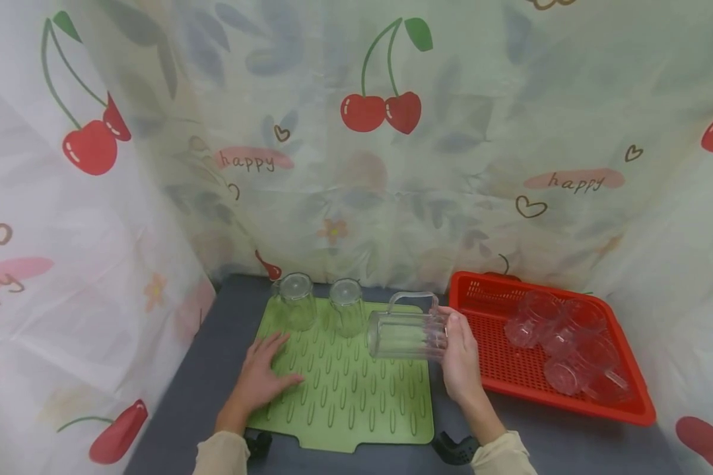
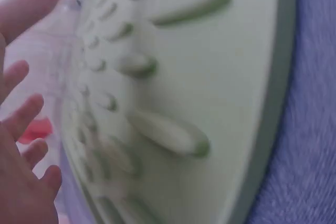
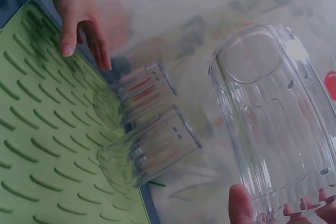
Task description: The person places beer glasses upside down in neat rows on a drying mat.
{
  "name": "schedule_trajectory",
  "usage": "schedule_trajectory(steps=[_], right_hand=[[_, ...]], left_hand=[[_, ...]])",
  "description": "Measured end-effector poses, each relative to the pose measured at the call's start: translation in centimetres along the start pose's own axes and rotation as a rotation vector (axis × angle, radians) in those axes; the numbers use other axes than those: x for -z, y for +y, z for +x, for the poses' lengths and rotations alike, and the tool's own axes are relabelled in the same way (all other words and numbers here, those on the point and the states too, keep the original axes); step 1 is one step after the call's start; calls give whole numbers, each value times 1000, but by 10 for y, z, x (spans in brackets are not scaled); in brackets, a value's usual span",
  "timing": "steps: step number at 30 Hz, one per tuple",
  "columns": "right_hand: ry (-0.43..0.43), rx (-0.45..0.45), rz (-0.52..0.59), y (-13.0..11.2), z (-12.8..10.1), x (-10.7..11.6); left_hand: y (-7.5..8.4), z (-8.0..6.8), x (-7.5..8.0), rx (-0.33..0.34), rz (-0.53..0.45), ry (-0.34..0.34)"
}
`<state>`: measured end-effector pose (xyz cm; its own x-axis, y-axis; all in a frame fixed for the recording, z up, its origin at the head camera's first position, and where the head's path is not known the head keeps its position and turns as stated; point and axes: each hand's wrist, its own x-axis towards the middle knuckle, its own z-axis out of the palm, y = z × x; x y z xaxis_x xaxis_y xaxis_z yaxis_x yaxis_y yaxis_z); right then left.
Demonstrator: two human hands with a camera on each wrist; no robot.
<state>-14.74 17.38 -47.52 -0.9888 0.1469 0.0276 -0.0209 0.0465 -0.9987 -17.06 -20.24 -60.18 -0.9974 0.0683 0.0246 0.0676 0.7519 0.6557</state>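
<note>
Clear ribbed glass mug [image 1: 405, 333] held on its side above the green drying mat [image 1: 356, 409], handle up, gripped at its base end by the right hand [image 1: 460, 359], fingers curled round it. Left hand [image 1: 264, 376] lies flat on the mat, fingers straight. Two upturned glasses [image 1: 321, 307] stand at the mat's far edge; red basket [image 1: 499, 369] of mugs to the right.

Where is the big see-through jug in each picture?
Head: the jug lies sideways in the right hand, middle of the picture, above the green mat.
Left wrist: not clearly in it; only the mat and fingers show.
Right wrist: the jug fills the right side.
Shared landmark: the green mat.
</note>
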Motion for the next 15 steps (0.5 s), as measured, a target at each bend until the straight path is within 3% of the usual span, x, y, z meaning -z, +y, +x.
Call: schedule_trajectory(steps=[9, 12, 15], right_hand=[[23, -53, 0, 1, 0, -5], [26, -49, -19, 1, 0, -6], [24, -42, -9, 1, 0, -6]], left_hand=[[39, -14, 5, -31, -193, 58], [59, -19, 10, -48, -257, 29], [80, -23, 14, -108, -335, -29]])
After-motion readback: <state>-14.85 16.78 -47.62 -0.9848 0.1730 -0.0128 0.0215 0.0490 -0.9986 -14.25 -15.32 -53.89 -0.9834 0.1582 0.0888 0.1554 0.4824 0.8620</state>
